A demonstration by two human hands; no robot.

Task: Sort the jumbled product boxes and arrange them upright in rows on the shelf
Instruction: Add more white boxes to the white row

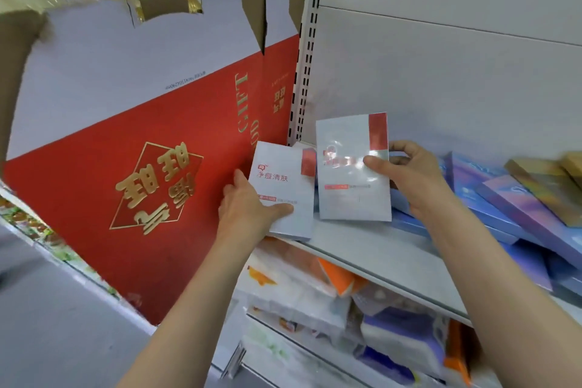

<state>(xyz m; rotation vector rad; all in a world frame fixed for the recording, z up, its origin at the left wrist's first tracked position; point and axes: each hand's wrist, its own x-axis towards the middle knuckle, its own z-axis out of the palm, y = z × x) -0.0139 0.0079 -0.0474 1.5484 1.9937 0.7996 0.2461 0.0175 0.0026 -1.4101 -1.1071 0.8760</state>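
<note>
A big red carton (141,148) leans at 9 o'clock of the shelf (371,249), where 2 pale boxes stand: right hand (406,173) grasps the taller box (349,167), left hand (248,205) grips the shorter box (283,186).

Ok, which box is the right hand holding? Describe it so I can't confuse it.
Start at the big red gift carton on the left; past the shelf upright stand two pale boxes. The right hand holds the upright box, farther from the carton. The tilted box is in the left hand.
</note>
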